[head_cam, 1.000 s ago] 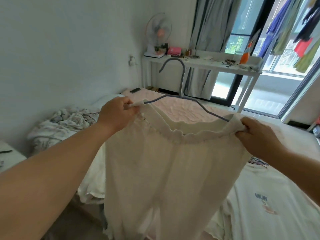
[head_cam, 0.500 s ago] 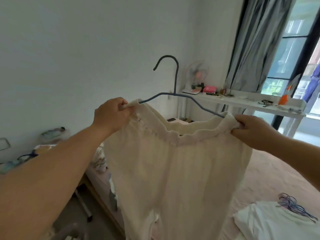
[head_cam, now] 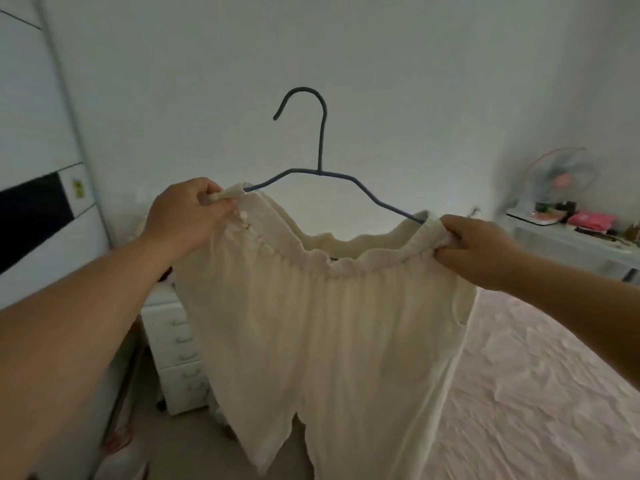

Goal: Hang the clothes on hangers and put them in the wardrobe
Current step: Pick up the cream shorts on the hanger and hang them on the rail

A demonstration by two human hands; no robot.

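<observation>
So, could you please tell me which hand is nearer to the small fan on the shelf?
Right. The right hand holds the trousers' waistband just left of the fan; the left hand is far across the hanger.

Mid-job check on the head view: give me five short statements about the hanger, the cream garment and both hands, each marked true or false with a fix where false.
1. The left hand pinches one end of the cream ribbed garment's waistband. True.
2. The thin blue wire hanger lies flat on the pink bedspread. False: it is held up in the air, inside the waistband.
3. The right hand grips the other waistband end. True.
4. The hanger's hook is caught on a wardrobe rail. False: it stands free against the white wall.
5. A small fan stands on the white shelf at right. True.
</observation>
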